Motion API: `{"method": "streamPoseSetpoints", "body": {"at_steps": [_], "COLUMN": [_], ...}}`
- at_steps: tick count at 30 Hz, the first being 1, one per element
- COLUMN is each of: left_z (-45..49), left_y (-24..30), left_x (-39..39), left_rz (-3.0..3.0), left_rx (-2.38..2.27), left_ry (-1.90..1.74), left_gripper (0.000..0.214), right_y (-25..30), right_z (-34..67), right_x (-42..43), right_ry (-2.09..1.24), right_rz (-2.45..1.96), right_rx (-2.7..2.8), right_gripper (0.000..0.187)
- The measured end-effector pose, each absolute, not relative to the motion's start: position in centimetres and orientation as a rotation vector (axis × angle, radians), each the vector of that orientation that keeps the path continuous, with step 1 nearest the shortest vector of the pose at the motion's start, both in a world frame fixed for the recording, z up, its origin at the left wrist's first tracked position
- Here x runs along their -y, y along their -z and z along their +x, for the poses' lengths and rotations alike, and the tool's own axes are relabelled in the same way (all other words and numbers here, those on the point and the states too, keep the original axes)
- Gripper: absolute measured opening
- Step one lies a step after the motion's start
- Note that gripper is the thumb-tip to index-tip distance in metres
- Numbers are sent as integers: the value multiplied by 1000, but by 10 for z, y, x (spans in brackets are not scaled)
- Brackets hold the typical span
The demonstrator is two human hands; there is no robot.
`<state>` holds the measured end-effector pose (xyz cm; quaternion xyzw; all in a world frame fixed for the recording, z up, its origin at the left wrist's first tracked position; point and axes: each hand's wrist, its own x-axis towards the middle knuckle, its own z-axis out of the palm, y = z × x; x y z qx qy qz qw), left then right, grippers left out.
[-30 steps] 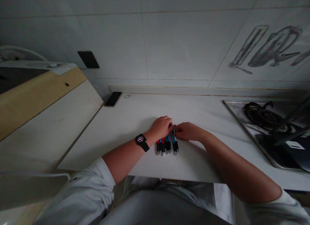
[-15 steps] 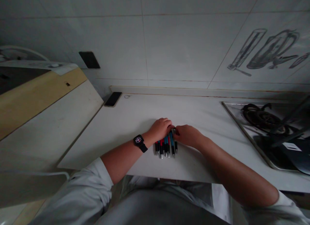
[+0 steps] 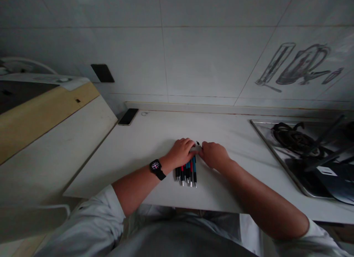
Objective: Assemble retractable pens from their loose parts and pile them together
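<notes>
Several pens (image 3: 187, 172) with red, blue and black barrels lie side by side on the white counter (image 3: 155, 139), tips pointing toward me. My left hand (image 3: 181, 152), with a black watch on its wrist, rests curled over the far ends of the pens. My right hand (image 3: 214, 154) sits just to the right, fingers closed and pinching a dark pen end (image 3: 198, 143) that sticks out between the two hands. The upper parts of the pens are hidden under my hands.
A phone (image 3: 128, 117) lies at the counter's back left corner. A gas hob (image 3: 301, 146) with black grates fills the right side. A wooden board (image 3: 41, 113) slopes on the left. The tiled wall carries a dark sketch (image 3: 298, 65).
The pens have been drawn into a tighter bundle and sit a little lower and more to the left. Both hands shifted slightly left with them; the camera tilted down.
</notes>
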<state>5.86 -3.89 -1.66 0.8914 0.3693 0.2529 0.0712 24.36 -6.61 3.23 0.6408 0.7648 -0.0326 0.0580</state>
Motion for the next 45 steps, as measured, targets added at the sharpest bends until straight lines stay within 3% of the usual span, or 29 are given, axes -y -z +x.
{"method": "streamPoseSetpoints", "body": {"at_steps": [4,9,13,18,45], "left_z": [41,24,16,15,13], "left_y": [8,5,8,13,12], "left_x": [27,13,7,7,8], "left_rz": [2626,2610,2511,2366,2067], "left_rx": [-1083,-1100,-1209,-1242,-1104], "left_ry": [-977,-880,-955,-1011,-1083], "left_gripper": [38,10,11,11,17], "right_y": [-24,-11,0,12,12], "right_z": [254,261,271,282,268], "right_x": [52,39,27,14,35], "right_ry": [206,434,647,893,1206], "right_rz": [1815,1763,1916,2058,2116], "right_rx": [-2670,-3049,-3157,-3115,-2851], "right_gripper": [23,24,26,27,51]}}
